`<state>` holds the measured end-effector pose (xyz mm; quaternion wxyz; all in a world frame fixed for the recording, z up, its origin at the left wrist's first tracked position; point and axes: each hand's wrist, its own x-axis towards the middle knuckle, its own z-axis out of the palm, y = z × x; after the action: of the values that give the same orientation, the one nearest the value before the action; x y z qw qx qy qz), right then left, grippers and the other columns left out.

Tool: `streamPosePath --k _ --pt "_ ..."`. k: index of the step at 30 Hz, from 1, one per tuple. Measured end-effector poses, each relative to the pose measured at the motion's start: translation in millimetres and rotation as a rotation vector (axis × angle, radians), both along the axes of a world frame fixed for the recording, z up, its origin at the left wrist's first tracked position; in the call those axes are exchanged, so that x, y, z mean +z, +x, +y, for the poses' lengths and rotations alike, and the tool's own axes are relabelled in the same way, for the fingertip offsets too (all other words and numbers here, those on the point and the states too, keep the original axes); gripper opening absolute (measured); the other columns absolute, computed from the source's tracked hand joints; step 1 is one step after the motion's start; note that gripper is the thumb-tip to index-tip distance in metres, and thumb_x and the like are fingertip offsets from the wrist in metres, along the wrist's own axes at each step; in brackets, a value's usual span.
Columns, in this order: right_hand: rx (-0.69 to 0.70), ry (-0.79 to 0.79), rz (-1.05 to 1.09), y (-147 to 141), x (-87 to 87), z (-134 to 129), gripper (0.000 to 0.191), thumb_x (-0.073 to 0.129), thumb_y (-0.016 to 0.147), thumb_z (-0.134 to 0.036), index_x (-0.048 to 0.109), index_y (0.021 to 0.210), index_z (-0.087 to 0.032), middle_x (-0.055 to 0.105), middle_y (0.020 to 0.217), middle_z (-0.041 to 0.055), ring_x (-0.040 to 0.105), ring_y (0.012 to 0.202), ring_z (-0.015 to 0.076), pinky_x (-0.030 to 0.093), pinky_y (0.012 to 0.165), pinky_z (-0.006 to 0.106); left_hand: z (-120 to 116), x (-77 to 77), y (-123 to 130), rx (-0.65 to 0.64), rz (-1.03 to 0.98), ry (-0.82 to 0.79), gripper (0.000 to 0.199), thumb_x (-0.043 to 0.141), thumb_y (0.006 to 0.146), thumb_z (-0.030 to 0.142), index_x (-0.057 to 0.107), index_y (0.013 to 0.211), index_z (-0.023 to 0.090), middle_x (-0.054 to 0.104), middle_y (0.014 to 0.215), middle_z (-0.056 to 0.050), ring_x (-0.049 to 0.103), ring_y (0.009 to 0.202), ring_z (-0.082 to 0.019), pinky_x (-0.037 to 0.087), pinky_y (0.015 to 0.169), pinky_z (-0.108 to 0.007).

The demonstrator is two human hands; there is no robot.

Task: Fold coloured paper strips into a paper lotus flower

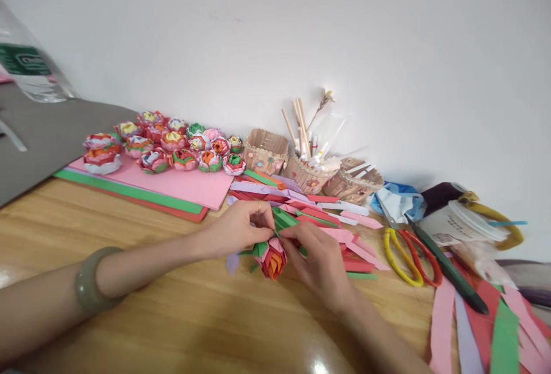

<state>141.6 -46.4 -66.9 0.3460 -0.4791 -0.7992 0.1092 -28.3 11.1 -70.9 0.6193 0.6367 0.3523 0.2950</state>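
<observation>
Just above the wooden table, a folded paper flower (274,261) hangs between my hands, with orange and red petals at its middle and pink and green ones around them. My left hand (246,226), wearing a ring, pinches its upper edge by a green petal. From the other side, my right hand (317,253) closes thumb and fingertips on the same edge, close to the left fingertips. Whatever fine thing lies between the fingertips is too small to make out. Green folded strips (282,217) lie right behind the hands.
Finished paper flowers (174,140) stand on pink paper sheets (189,184) at the left. Behind are small decorated baskets (312,176) with sticks and pens. Folded strips (348,236), scissors (413,256), a dark green cutter (451,271), a white tub (451,222) and flat paper strips (442,322) lie right.
</observation>
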Motion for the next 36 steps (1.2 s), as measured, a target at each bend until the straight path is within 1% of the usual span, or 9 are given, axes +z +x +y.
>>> streamPosePath --k 3,9,17,22,24,27,29,31,36 --pt "-0.014 0.211 -0.122 4 -2.0 -1 0.016 0.048 0.087 -0.014 0.06 0.079 -0.019 0.064 0.065 0.004 0.058 0.058 0.0148 0.043 0.052 0.025 2 1.6 -2 -0.078 -0.06 -0.07 0.01 0.065 0.069 0.019 0.058 0.076 0.016 0.063 0.073 0.0 0.059 0.072 -0.014 0.045 0.065 -0.024" --pt "0.034 0.479 -0.131 13 2.3 -2 0.02 0.05 0.082 -0.005 0.058 0.082 -0.024 0.068 0.071 0.0038 0.063 0.063 0.0156 0.046 0.054 0.025 0 9.4 -7 -0.435 -0.009 -0.139 0.031 0.062 0.078 0.039 0.062 0.102 0.019 0.063 0.109 -0.004 0.055 0.106 -0.021 0.042 0.089 -0.029" --pt "0.075 0.531 -0.12 13 11.5 0 0.022 0.053 0.079 -0.004 0.061 0.082 -0.024 0.072 0.082 0.0048 0.066 0.075 0.0191 0.053 0.064 0.033 -1 -2.0 -2 -0.234 -0.022 -0.131 0.062 0.075 0.063 0.028 0.051 0.12 0.024 0.061 0.109 -0.004 0.06 0.092 -0.018 0.046 0.077 -0.029" --pt "0.122 0.56 -0.157 14 7.9 -1 0.023 0.057 0.076 -0.002 0.061 0.085 -0.023 0.071 0.087 0.0052 0.063 0.083 0.0203 0.052 0.07 0.033 0 4.1 -2 -0.187 0.115 0.056 0.054 0.08 0.054 0.031 0.056 0.101 0.019 0.063 0.101 -0.004 0.06 0.091 -0.021 0.045 0.077 -0.03" --pt "0.01 0.552 -0.103 12 10.5 -3 0.022 0.057 0.075 -0.004 0.062 0.085 -0.023 0.069 0.088 0.0057 0.061 0.085 0.0214 0.049 0.072 0.035 -1 8.4 -3 -0.027 0.229 0.119 0.051 0.079 0.055 0.034 0.054 0.096 0.019 0.065 0.095 -0.004 0.061 0.088 -0.023 0.045 0.075 -0.031" --pt "-0.188 0.22 0.114 5 19.6 -4 0.009 0.053 0.082 -0.018 0.062 0.08 -0.021 0.064 0.08 0.0051 0.058 0.076 0.0202 0.045 0.067 0.033 -2 10.4 -5 0.189 0.346 0.318 0.044 0.071 0.065 0.044 0.053 0.099 0.023 0.066 0.092 -0.003 0.062 0.085 -0.025 0.045 0.073 -0.033" --pt "-0.144 -0.227 0.265 1 25.2 -3 0.027 0.045 0.089 -0.032 0.058 0.069 -0.019 0.06 0.066 0.0017 0.056 0.064 0.0166 0.043 0.057 0.027 -4 9.5 -6 0.264 0.38 0.444 0.042 0.067 0.069 0.043 0.053 0.105 0.026 0.065 0.098 -0.003 0.061 0.089 -0.026 0.044 0.075 -0.035" --pt "-0.073 -0.447 0.416 -1 27.6 -2 0.035 0.046 0.088 -0.041 0.056 0.064 -0.018 0.055 0.061 -0.0001 0.053 0.059 0.0143 0.041 0.055 0.025 -6 9.3 -6 0.264 0.369 0.529 0.042 0.064 0.073 0.037 0.051 0.113 0.027 0.062 0.109 -0.004 0.059 0.098 -0.026 0.043 0.081 -0.036" --pt "-0.009 -0.539 0.621 -3 24.6 -1 0.031 0.059 0.08 -0.044 0.057 0.065 -0.018 0.052 0.061 -0.002 0.048 0.059 0.0112 0.04 0.056 0.023 -10 16.6 0 0.066 0.256 0.461 0.049 0.066 0.071 0.029 0.053 0.117 0.024 0.051 0.113 -0.007 0.054 0.104 -0.024 0.043 0.087 -0.035"
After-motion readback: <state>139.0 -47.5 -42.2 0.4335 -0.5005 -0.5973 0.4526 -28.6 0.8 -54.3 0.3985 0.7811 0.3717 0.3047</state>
